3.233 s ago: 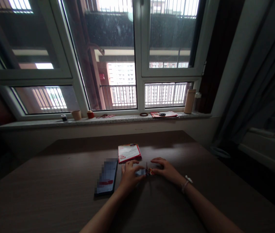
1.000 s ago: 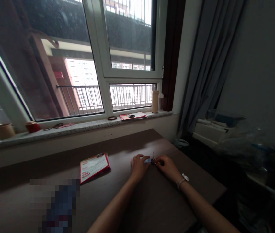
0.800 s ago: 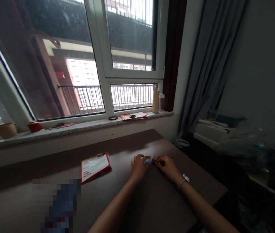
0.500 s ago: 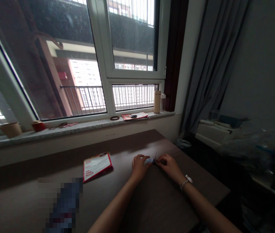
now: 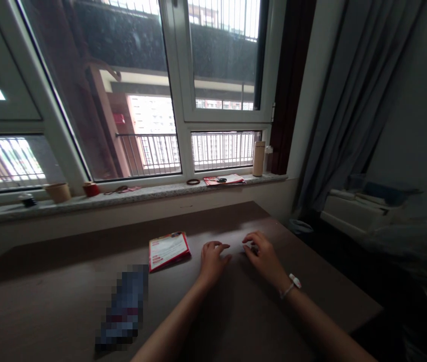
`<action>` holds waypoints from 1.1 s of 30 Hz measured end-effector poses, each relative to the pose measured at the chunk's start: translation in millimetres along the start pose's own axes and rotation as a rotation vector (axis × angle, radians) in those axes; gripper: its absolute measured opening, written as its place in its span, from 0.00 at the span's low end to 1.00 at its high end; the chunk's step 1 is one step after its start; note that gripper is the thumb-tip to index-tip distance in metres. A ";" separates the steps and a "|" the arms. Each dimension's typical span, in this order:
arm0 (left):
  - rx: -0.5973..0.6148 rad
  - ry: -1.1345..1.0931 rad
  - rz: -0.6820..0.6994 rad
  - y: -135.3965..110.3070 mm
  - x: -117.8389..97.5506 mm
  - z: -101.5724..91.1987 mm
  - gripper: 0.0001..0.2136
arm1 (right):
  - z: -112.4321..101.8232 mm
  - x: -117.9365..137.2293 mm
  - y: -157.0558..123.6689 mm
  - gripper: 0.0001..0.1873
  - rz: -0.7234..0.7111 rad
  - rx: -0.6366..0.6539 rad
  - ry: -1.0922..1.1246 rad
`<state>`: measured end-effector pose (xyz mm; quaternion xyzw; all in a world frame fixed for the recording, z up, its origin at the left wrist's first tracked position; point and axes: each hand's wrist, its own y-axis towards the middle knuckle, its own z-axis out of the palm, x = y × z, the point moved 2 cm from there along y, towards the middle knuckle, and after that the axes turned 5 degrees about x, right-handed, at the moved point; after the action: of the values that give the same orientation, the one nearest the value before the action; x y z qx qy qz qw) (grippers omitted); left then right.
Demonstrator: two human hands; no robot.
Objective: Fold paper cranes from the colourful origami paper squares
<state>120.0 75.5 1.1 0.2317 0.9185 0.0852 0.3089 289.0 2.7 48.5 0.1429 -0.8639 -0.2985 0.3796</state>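
Both my hands rest on the dark wooden table point(image 5: 66, 281), close together. My left hand point(image 5: 212, 260) has its fingers bent, with the index tip pointing right. My right hand point(image 5: 265, 256), which has a thin bracelet at the wrist, is curled with its fingertips facing the left hand. A small pale folded paper piece point(image 5: 237, 247) lies flat between the two sets of fingertips and is pinched by both. It is dim and its shape is hard to make out.
A red-and-white booklet point(image 5: 168, 250) lies left of my hands, and a phone point(image 5: 124, 306) lies nearer the front left. The windowsill point(image 5: 153, 192) holds a paper cup point(image 5: 58, 192), a red cup point(image 5: 91, 189), papers and a tumbler point(image 5: 258, 158). A grey curtain point(image 5: 349, 110) hangs beyond the table's right edge.
The view has swung back to the left. The small paper's upright tip, seen between my fingers earlier, no longer stands up. My hands have stayed together at the same spot.
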 end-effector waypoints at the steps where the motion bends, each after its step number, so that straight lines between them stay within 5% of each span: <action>1: -0.003 0.009 -0.013 -3.9 3.9 -4.9 0.15 | 4.7 6.4 1.9 0.05 -0.013 0.016 0.012; 7: 0.073 0.119 -0.087 -30.1 27.7 -30.1 0.13 | 44.2 29.7 9.2 0.10 -0.084 0.235 0.009; 14: 0.109 0.210 -0.104 -56.2 42.4 -49.8 0.11 | 83.5 18.1 4.7 0.14 -0.011 0.480 -0.105; 22: 0.060 0.239 -0.027 -78.1 48.0 -52.3 0.13 | 91.9 16.6 -4.2 0.12 -0.053 0.515 -0.167; 33: 0.081 0.206 -0.065 -75.4 42.3 -54.6 0.12 | 92.5 19.0 -0.7 0.11 -0.035 0.560 -0.198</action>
<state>29.0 28.9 -0.4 0.2043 0.9551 0.0613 0.2058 207.7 30.8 9.6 0.2273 -0.9428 -0.0675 0.2342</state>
